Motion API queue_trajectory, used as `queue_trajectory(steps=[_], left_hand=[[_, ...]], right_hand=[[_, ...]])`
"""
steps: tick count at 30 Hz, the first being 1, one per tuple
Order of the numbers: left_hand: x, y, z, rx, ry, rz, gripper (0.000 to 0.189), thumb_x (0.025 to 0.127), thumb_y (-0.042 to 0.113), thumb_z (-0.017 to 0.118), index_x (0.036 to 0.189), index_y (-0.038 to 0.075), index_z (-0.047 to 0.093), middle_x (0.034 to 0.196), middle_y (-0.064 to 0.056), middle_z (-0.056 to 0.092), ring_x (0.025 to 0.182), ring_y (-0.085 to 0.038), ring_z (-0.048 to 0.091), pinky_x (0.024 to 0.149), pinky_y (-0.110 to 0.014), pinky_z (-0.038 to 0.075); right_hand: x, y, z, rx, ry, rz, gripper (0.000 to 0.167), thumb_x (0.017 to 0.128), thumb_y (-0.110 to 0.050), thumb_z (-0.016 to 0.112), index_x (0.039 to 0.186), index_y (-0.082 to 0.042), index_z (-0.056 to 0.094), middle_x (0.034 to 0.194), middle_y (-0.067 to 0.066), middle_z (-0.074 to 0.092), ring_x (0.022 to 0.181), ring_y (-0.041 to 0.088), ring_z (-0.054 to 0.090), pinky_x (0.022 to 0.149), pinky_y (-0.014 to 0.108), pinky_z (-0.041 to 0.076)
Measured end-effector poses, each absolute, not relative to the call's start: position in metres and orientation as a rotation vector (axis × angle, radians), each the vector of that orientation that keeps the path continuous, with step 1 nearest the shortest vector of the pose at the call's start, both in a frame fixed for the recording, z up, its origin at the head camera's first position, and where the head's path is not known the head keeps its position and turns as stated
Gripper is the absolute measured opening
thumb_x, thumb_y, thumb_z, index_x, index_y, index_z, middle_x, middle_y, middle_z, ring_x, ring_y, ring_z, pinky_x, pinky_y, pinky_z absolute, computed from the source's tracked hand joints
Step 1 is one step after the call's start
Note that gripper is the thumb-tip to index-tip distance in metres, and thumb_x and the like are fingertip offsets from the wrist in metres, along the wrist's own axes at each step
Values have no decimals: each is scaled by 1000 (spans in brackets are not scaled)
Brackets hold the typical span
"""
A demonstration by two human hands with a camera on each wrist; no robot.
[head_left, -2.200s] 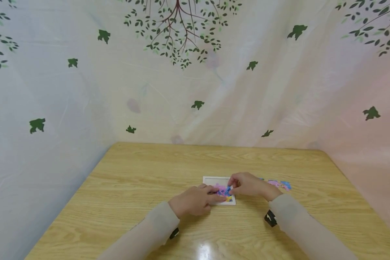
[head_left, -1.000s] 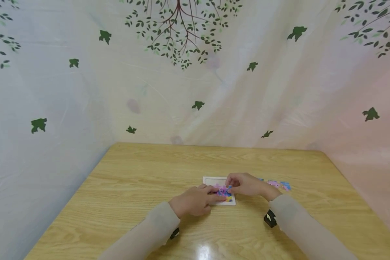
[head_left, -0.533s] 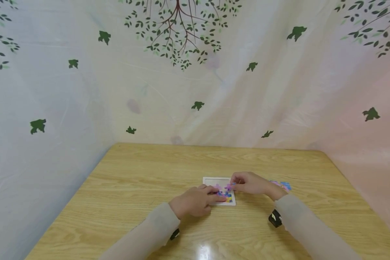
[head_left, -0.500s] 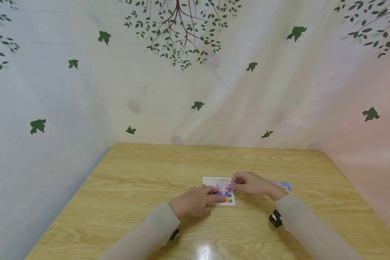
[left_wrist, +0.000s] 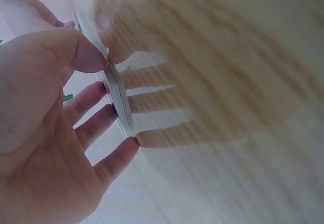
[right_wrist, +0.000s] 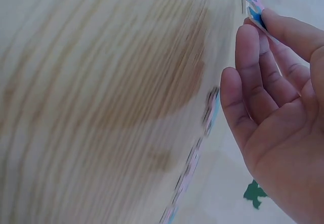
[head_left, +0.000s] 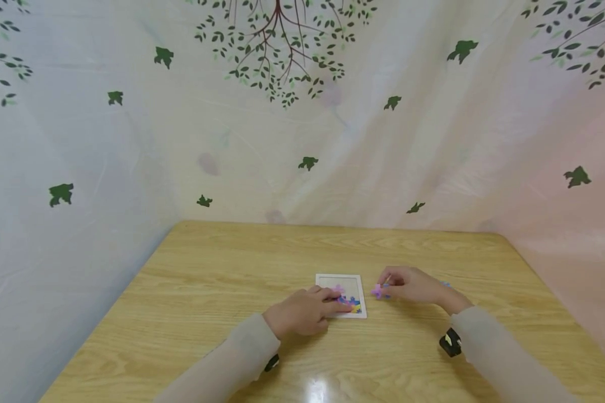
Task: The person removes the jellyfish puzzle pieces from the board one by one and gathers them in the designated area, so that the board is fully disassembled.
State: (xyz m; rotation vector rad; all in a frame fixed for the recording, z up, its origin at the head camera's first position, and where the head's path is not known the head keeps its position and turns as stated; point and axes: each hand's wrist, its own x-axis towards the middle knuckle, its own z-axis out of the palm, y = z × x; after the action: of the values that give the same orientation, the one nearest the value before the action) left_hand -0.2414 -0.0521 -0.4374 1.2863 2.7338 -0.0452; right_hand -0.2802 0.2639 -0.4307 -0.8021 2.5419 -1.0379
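Note:
A small white-rimmed puzzle tray (head_left: 364, 302) lies flat on the table. Jigsaw pieces (head_left: 355, 305) in pink, blue and yellow fill its lower right part; my left hand (head_left: 299, 312) covers the lower left. That hand rests on the tray with fairly straight fingers, and in the left wrist view its thumb (left_wrist: 91, 54) touches the tray's edge. Just right of the tray, my right hand (head_left: 417, 288) pinches a pink and blue jigsaw piece (head_left: 377, 291) between thumb and fingers. The right wrist view shows the blue part of the jigsaw piece (right_wrist: 257, 17) at the fingertips.
Several loose jigsaw pieces (right_wrist: 187, 173) lie in a row on the wooden table (head_left: 222, 263) beneath the right hand; in the head view the right wrist mostly hides them. A pale leaf-patterned curtain (head_left: 262, 140) encloses the back and sides.
My right hand has drawn the pink and blue jigsaw piece off the tray's right side and moved it rightward, clear of the rim. My left hand has stayed on the tray.

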Motion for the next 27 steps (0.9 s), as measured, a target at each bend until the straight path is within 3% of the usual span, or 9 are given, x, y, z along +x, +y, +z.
queue_trajectory(steps=[8,14,21,27], left_hand=[[-241,-53,-435,1290,2735,-50,56,106,23,54,158,43,43,165,4,37,144,-23,45,110,-43,47],[-238,-53,-433,1304,2744,-71,56,105,24,55,157,43,45,164,5,39,142,-21,47,108,-40,49],[-239,-53,-434,1275,2736,-43,57,105,23,54,157,45,43,165,5,37,145,-21,44,110,-42,47],[-239,-52,-436,1272,2744,-30,58,104,22,54,156,45,44,165,5,38,144,-22,45,109,-44,47]], right_hand=[[-272,306,-431,-708,2535,-1085,17,104,-20,65,115,-7,65,89,4,68,75,10,58,64,25,51],[-260,347,-431,-570,2497,-1167,23,104,-18,65,118,-1,63,97,10,66,85,17,70,73,29,61],[-250,384,-432,-520,2455,-1260,26,106,-11,60,120,10,57,97,12,64,86,15,70,76,30,62],[-246,397,-440,-622,2482,-1238,15,106,-6,58,114,6,58,93,7,70,79,9,67,64,26,58]])
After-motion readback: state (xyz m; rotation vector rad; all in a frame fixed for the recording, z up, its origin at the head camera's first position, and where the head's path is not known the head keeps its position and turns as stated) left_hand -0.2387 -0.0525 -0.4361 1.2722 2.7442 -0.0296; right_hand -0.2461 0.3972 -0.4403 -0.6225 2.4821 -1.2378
